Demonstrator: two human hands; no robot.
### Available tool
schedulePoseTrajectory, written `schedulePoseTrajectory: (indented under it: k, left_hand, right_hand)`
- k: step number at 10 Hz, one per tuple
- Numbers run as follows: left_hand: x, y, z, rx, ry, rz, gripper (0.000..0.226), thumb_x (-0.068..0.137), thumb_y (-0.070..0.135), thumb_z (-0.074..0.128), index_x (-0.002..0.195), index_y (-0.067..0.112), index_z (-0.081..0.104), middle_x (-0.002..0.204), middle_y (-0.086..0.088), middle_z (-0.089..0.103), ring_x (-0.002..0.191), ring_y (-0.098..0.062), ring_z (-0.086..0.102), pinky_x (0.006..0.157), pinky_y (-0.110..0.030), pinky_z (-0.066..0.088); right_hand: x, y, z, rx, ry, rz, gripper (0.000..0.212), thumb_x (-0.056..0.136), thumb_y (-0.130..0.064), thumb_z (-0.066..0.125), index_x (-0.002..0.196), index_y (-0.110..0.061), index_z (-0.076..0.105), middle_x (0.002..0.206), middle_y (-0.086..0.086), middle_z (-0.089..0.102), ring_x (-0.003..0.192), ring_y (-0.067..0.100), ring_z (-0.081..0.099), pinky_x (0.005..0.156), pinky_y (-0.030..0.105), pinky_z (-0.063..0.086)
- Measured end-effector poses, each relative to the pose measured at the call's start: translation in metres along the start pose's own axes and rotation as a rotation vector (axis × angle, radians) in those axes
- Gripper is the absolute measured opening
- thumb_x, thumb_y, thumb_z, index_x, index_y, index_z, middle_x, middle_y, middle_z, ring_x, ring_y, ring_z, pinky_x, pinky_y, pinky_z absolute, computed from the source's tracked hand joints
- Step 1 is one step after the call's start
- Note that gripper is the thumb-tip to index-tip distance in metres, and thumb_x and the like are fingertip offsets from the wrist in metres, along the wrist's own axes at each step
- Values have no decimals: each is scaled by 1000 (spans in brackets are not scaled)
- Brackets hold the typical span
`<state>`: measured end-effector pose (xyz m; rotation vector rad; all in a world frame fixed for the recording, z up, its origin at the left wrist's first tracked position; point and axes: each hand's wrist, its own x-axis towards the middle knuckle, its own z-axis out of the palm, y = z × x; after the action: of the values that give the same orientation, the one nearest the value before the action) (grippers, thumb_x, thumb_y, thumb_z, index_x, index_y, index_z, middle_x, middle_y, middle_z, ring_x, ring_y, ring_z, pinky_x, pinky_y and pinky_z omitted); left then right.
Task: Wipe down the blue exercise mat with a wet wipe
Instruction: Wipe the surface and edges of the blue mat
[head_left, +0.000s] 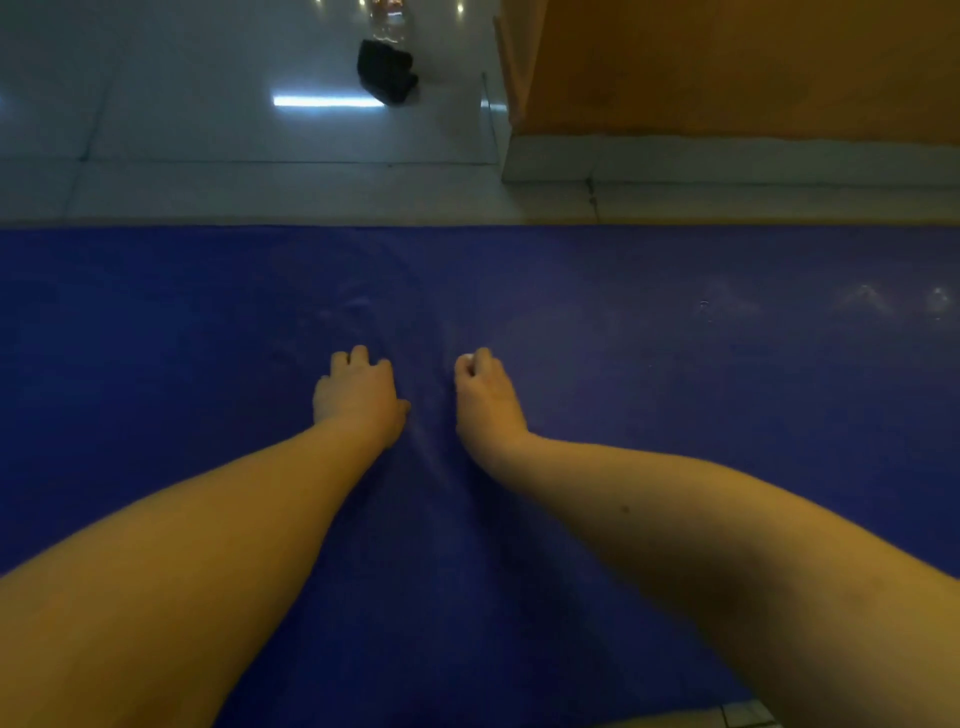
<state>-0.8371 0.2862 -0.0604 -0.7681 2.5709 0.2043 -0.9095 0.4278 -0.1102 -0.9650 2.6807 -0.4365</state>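
Blue exercise mat (675, 374) lay flat on the tiled floor (208, 156), long axis left to right across the view, ends out of frame. Faint damp streaks at centre and far right suggested wiping was partly done. Left hand (358, 395) rested on it, fingers bent, holding nothing; right hand (485, 397) pinched the white wet wipe (469, 358) against it.

left hand (358, 397): palm down, fingers bent | right hand (483, 395): pinching wipe (469, 358)

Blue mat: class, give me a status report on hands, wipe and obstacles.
Left hand resting on blue mat. Right hand pinching white wet wipe. Black object lies on floor beyond mat.
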Motion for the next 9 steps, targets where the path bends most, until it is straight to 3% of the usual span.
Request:
schedulePoseTrajectory:
  k: [1, 2, 3, 4, 5, 6, 7, 8, 9]
  left_hand:
    - [-19, 14, 10, -63, -86, 1, 81, 86, 63, 64, 151, 22, 36, 162, -5, 17, 146, -31, 19, 104, -49, 45]
    - [-34, 23, 22, -45, -240, 14, 121, 75, 71, 71, 160, 21, 1, 167, -6, -13, 153, -36, -8, 114, -59, 33]
    - [-39, 27, 30, 48, -241, 42, 132, 74, 70, 73, 159, 17, -13, 164, -12, -25, 151, -40, -17, 118, -62, 24]
    - [-38, 30, 29, 59, -245, 34, 134, 73, 68, 76, 159, 15, -13, 163, -14, -25, 150, -42, -18, 117, -64, 25]
    - [-35, 31, 29, 57, -253, 22, 135, 72, 66, 78, 159, 14, -12, 163, -14, -24, 150, -42, -18, 116, -65, 25]
    - [-35, 32, 30, 55, -239, 18, 134, 72, 65, 78, 160, 15, -10, 163, -14, -23, 151, -41, -17, 115, -65, 26]
    - [-35, 32, 32, 63, -226, 10, 134, 71, 64, 79, 160, 16, -9, 164, -13, -21, 151, -40, -16, 115, -64, 27]
    - [-35, 32, 32, 66, -224, 10, 134, 71, 65, 79, 160, 16, -9, 164, -12, -22, 151, -40, -16, 115, -64, 27]
    - [-35, 31, 32, 74, -234, 21, 134, 71, 67, 78, 160, 16, -9, 164, -13, -23, 151, -41, -16, 115, -64, 28]
  right_hand:
    - [-2, 22, -13, -28, -71, -235, 22, 101, -6, 43, 118, -6, 57, 122, 16, 52, 107, 31, 47, 87, 42, 39]
    - [-3, 73, -43, -109, 99, -113, 18, 101, -31, 49, 100, -22, 64, 101, -5, 56, 99, 21, 53, 85, 37, 39]
    - [0, 121, -64, -94, 112, 273, 22, 102, -17, 49, 119, -14, 63, 118, 8, 54, 109, 30, 51, 89, 40, 42]
    - [5, 126, -54, -141, 170, 421, 39, 99, -4, 51, 138, -7, 51, 132, 15, 45, 117, 32, 46, 96, 36, 43]
    - [4, 86, -40, -57, 156, 415, 29, 100, -7, 46, 127, -2, 55, 129, 18, 47, 117, 36, 48, 94, 38, 40]
    - [-16, 36, -7, -30, 25, 100, 26, 94, -1, 47, 119, 2, 56, 121, 24, 48, 112, 40, 47, 91, 43, 41]
    - [-36, 5, 7, 38, -56, -90, 29, 94, 4, 49, 123, 5, 52, 121, 24, 46, 111, 39, 45, 91, 44, 39]
    - [-32, 30, -4, 10, -58, -251, 15, 97, -9, 54, 112, -8, 59, 110, 7, 53, 99, 23, 49, 84, 36, 41]
    - [-21, 88, -29, -108, 45, -146, 17, 100, -21, 45, 103, -18, 62, 98, -7, 47, 92, 16, 47, 74, 24, 25]
